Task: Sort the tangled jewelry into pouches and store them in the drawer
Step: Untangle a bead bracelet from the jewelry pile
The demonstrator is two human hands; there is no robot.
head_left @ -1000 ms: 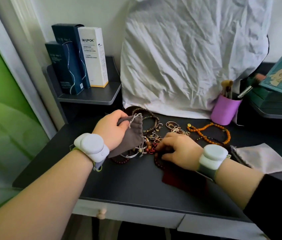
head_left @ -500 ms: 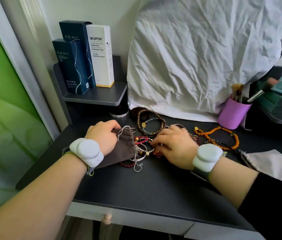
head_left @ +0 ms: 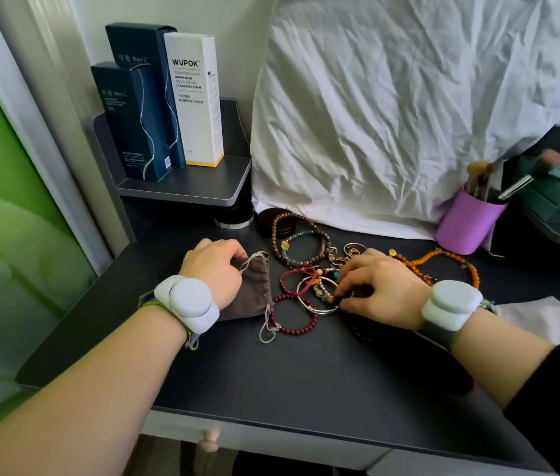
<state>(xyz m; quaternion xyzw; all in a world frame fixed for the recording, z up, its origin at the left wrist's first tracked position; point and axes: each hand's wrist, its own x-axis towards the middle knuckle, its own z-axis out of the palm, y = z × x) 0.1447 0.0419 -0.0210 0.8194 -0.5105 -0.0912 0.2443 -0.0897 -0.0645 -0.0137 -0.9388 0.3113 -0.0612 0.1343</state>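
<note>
Since before, the right hand (head_left: 380, 286) slid into the tangled bead-and-metal bracelets (head_left: 309, 286), pinching one; the left hand (head_left: 213, 269) grips the soft grey drawstring pouch (head_left: 254, 286). Light, snaggy: lift single strands.

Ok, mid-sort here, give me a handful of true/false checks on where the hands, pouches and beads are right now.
1. The left hand grips the grey pouch. True.
2. The right hand is lifted clear of the jewelry. False: its fingers are down in the tangled pile.
3. The orange bead strand lies inside a pouch. False: it lies loose on the desktop.
4. The purple cup holds brushes. True.
5. The dark red bead bracelet lies beside the grey pouch. True.
</note>
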